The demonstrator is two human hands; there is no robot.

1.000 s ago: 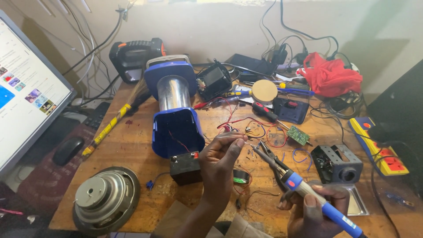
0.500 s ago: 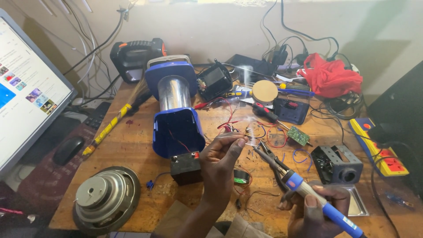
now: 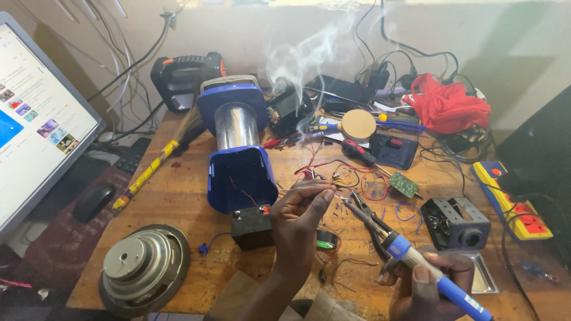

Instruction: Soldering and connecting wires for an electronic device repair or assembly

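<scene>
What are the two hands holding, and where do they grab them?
The right hand grips a soldering iron by its blue handle. The left hand pinches a thin wire at its fingertips.

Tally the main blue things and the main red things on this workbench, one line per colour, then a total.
Blue: 3 – lantern, soldering iron handle in the right hand, small case.
Red: 2 – cloth, screwdriver handle.
Total: 5.
The left hand pinches a thin wire.

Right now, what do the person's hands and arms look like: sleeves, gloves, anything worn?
Both hands are bare: no gloves, rings or watch visible. The left hand shows a bare wrist and forearm, no sleeve in view. The right hand is cut off at the frame's bottom edge, so its wrist and any sleeve cannot be seen.
</scene>
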